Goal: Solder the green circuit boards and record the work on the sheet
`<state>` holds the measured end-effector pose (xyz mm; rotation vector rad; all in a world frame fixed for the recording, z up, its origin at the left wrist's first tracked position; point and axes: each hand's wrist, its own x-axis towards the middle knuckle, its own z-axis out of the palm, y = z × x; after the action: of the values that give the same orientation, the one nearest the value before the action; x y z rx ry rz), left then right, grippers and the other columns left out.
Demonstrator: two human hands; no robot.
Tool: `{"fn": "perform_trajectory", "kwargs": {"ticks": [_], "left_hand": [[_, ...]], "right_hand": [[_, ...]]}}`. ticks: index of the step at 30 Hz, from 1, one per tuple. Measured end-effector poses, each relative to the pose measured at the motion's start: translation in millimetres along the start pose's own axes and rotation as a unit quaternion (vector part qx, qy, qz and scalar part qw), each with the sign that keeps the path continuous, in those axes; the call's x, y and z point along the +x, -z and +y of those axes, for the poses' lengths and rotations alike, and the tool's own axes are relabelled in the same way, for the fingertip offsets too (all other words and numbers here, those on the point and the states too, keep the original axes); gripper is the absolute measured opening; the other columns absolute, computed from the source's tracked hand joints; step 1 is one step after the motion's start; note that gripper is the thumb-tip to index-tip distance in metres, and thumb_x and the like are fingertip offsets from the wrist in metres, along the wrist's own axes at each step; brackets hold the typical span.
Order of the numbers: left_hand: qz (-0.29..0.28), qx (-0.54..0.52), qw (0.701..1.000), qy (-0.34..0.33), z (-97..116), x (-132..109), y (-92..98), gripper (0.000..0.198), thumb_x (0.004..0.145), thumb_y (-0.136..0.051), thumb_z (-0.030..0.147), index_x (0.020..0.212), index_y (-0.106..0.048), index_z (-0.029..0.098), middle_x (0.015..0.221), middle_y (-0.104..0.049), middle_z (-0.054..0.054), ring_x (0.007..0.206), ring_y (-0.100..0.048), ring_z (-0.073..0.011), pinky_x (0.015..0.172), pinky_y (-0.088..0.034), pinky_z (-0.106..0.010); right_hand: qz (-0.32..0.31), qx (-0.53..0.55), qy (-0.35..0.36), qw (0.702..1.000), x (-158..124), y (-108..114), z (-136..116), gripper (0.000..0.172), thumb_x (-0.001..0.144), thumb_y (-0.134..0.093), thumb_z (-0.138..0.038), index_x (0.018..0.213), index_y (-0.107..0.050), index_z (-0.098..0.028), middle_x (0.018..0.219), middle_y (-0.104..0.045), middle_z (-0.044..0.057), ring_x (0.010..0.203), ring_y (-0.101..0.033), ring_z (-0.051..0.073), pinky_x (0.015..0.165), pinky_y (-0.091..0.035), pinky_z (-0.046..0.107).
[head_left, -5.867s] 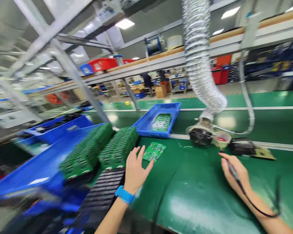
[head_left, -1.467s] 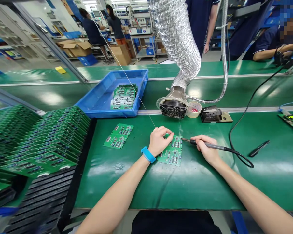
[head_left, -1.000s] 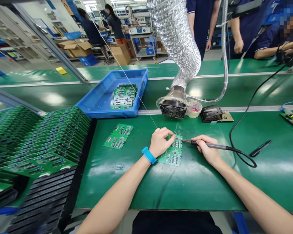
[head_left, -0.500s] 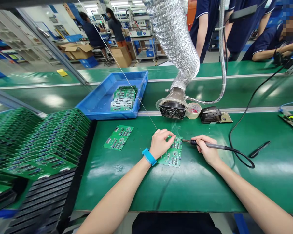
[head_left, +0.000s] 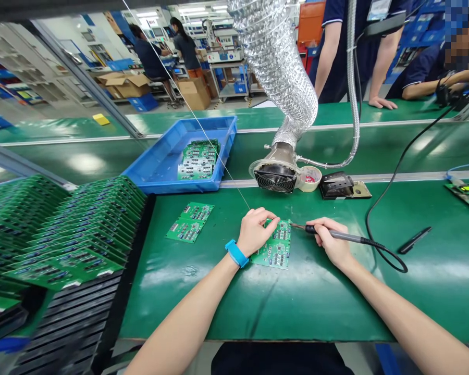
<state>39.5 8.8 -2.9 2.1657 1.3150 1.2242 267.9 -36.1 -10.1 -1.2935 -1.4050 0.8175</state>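
A green circuit board [head_left: 278, 252] lies flat on the bench in front of me, partly covered by my left hand. My left hand [head_left: 258, 229], with a blue band [head_left: 236, 253] at the wrist, rests over its upper left part. Thumb and forefinger pinch together at the board's far edge; a thin solder wire [head_left: 238, 188] hanging from above runs into this hand. My right hand [head_left: 332, 240] grips a soldering iron [head_left: 342, 235] like a pen, its tip at the board's upper right corner. A second circuit board [head_left: 189, 222] lies apart to the left.
A blue tray [head_left: 156, 161] holds stacked boards. Racked boards [head_left: 78, 229] stand at left. A fume extractor [head_left: 275, 174] hangs just beyond my hands, near a tape roll [head_left: 316, 177] and an iron stand [head_left: 346, 186]. A black pen [head_left: 415, 240] and the iron's cable lie right. People are across the bench.
My hands, the board and the iron hold nearly the same position. Across the bench, a standing person has shifted and now has a hand on the far surface.
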Motion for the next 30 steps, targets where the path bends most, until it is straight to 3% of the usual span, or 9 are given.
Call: {"fn": "perform_trajectory", "kwargs": {"ticks": [6, 10, 12, 30], "left_hand": [[0.001, -0.047, 0.994, 0.102, 3, -21, 26.5, 0.021, 0.088, -0.066, 0.03, 0.07, -0.068, 0.019, 0.057, -0.034, 0.005, 0.056, -0.039, -0.0111, 0.058, -0.031, -0.027], [0.021, -0.05, 0.99, 0.133, 1, -33, 23.0, 0.022, 0.087, -0.066, 0.031, 0.07, -0.067, 0.018, 0.057, -0.032, 0.005, 0.055, -0.038, -0.011, 0.058, -0.031, -0.027], [0.013, -0.053, 0.991, 0.125, 3, -32, 16.5, 0.021, 0.087, -0.065, 0.03, 0.07, -0.068, 0.019, 0.056, -0.033, 0.005, 0.055, -0.039, -0.011, 0.058, -0.031, -0.027], [-0.027, 0.069, 0.997, 0.017, 3, -33, 5.3, 0.02, 0.091, -0.06, 0.024, 0.073, -0.068, 0.02, 0.06, -0.051, 0.003, 0.059, -0.044, -0.0118, 0.064, -0.032, -0.028]], "right_hand": [[0.026, -0.061, 0.09, 0.994, -13, 1, -11, 0.023, 0.091, -0.051, -0.025, 0.086, -0.073, -0.019, 0.05, -0.058, -0.003, 0.044, -0.054, 0.013, 0.047, -0.042, 0.026], [0.011, -0.108, 0.189, 0.976, -24, -3, -16, 0.023, 0.093, -0.05, -0.021, 0.086, -0.072, -0.02, 0.056, -0.064, -0.002, 0.048, -0.06, 0.013, 0.049, -0.044, 0.026], [-0.003, -0.118, 0.206, 0.971, -26, -5, -16, 0.024, 0.094, -0.048, -0.02, 0.088, -0.071, -0.02, 0.057, -0.065, -0.002, 0.05, -0.061, 0.013, 0.052, -0.046, 0.026], [-0.082, -0.133, 0.133, 0.979, -23, -16, -12, 0.027, 0.097, -0.044, -0.029, 0.091, -0.07, -0.023, 0.059, -0.066, -0.002, 0.051, -0.062, 0.014, 0.055, -0.049, 0.027]]}}
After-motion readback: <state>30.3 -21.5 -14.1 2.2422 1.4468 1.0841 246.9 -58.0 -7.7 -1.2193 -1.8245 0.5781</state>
